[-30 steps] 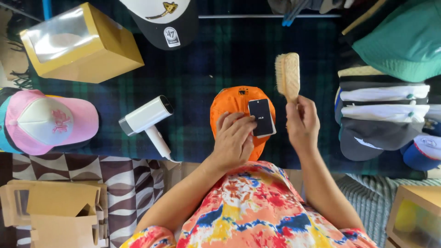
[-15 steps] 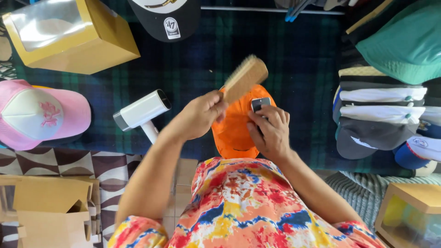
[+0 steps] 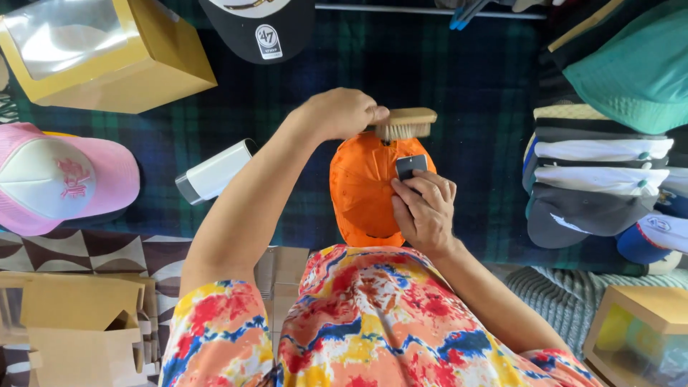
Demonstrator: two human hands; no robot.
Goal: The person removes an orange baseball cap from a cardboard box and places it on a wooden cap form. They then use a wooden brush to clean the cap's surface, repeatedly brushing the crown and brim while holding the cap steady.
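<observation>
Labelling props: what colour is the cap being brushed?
Orange cap, clearest in the head view.

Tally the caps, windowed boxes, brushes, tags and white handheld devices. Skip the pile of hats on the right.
Caps: 3 (orange cap, pink cap, black cap)
Windowed boxes: 2 (top-left box, bottom-right box)
Brush: 1
Dark tag: 1
White handheld device: 1
Total: 8

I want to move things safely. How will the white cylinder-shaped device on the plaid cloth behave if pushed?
The white device lies on its side, so it may roll. Its smooth casing looks somewhat slippery and rigid. The plaid cloth beneath would probably slow it.
</observation>
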